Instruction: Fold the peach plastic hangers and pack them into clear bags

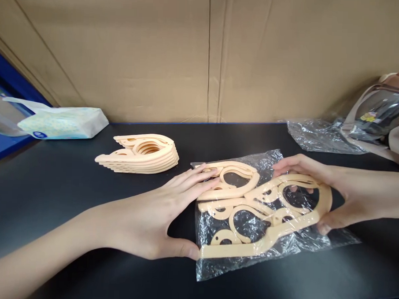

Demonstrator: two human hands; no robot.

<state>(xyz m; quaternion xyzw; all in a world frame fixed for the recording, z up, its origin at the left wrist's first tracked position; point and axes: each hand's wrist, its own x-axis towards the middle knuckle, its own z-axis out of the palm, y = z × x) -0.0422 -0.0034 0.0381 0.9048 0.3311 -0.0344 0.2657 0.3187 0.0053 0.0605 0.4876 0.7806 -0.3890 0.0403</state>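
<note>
Two beige plastic folding hangers show at the clear plastic bag: a folded hanger (pixel 228 195) at the back left and a partly unfolded hanger (pixel 324 201) in front and to the right. Whether the front one lies wholly inside the film I cannot tell. My left hand (pixel 163 216) is spread open, fingertips on the back hanger and thumb at the front hanger's left end. My right hand (pixel 346 189) grips the front hanger's rounded right end, thumb in front and fingers behind, partly seen through its opening. The clear plastic bag (pixel 210 267) lies crinkled on the table.
A neat stack of folded beige hangers (pixel 146 158) sits behind my left hand. At the back left is a tissue pack (pixel 65 121). On the back right lie a crumpled clear bag (pixel 322 137) and a transparent strapped bag (pixel 382 113). Cardboard (pixel 150 55) walls the black table (pixel 114 278).
</note>
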